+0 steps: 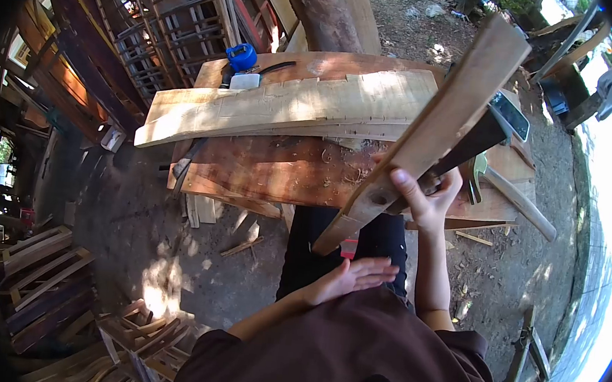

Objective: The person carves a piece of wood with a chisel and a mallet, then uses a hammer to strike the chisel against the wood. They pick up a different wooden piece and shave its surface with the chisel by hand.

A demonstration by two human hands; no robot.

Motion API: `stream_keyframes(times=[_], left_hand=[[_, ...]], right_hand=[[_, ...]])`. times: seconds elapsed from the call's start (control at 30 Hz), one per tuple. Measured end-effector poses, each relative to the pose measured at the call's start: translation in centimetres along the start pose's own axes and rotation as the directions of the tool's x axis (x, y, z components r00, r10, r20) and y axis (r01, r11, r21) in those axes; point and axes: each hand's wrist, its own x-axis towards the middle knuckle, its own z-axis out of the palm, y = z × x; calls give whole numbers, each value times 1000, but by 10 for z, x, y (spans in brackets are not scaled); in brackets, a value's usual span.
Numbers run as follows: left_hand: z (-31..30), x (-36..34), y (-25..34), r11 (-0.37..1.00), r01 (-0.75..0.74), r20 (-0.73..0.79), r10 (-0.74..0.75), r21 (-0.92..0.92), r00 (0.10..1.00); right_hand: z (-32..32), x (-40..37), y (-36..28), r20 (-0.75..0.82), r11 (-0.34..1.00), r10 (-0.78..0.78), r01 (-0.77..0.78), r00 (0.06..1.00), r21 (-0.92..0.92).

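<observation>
My right hand [434, 202] is wrapped round a long wooden board [450, 105], thumb on its near face. The board stands tilted, its lower end by my legs and its upper end rising over the bench to the right. Near its lower part is a small dark hole. Below it, in front of my body, my left hand [356, 278] is held flat with fingers stretched out, with nothing in it. Just behind the board is a dark flat blade-like piece [473, 139]; whether my right fingers touch it is hidden.
On the wooden bench [248, 174] lie pale planks [292, 105], wood shavings, a blue round item [241, 57] and a tool with a wooden handle [522, 204]. A tree trunk [327, 9] stands behind. Wood pieces [40, 268] are piled at the lower left.
</observation>
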Motion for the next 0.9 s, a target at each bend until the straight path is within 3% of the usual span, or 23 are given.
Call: stream_keyframes(times=[0.07, 0.13, 0.2, 0.33, 0.4, 0.5, 0.57, 0.6, 0.67, 0.73, 0.77, 0.8, 0.87, 0.9], left_hand=[[6, -16, 20, 997, -17, 32, 14, 82, 999], [15, -28, 54, 892, -217, -2, 238, 397, 971], [24, -29, 85, 665, -385, -44, 531, 640, 846], [37, 6, 134, 357, -346, -112, 818, 868, 565], [27, 35, 158, 228, -407, -6, 879, 884, 477], [32, 67, 188, 180, -425, 79, 848, 887, 524], [45, 94, 196, 120, -559, 210, 845, 820, 491], [35, 109, 198, -91, -505, 347, 828, 858, 441], [23, 124, 194, 66, -479, 219, 829, 875, 515], [19, 133, 194, 32, -432, 217, 830, 901, 514], [21, 136, 195, 101, -512, 206, 837, 853, 508], [22, 138, 194, 169, -583, 190, 844, 794, 502], [23, 140, 191, 161, -588, 176, 863, 793, 474], [25, 139, 190, 169, -512, 142, 847, 842, 513]], right_hand=[[-4, 7, -17, 254, 976, -46, 98, 966, -193], [-10, 10, -7, 308, 954, -82, 164, 948, -253], [-8, 16, -18, 334, 983, 10, 52, 942, -176], [-7, 18, -19, 432, 962, 70, 53, 899, -268], [-4, 13, -22, 412, 957, 87, 39, 907, -287], [-9, 10, -11, 331, 970, 113, -32, 937, -240], [-11, 12, -8, 352, 962, 129, -31, 927, -272], [-14, 14, -8, 382, 952, 148, -26, 912, -306], [-21, 13, -9, 405, 948, 141, -5, 903, -318], [-30, 9, 4, 352, 965, -11, 102, 936, -241], [-33, 1, 11, 293, 989, 56, -12, 954, -150], [-36, -4, 9, 292, 990, 54, -12, 955, -143], [-43, -12, 0, 247, 944, 329, -317, 911, -85], [-39, -17, -3, 197, 945, 324, -325, 925, -29]])
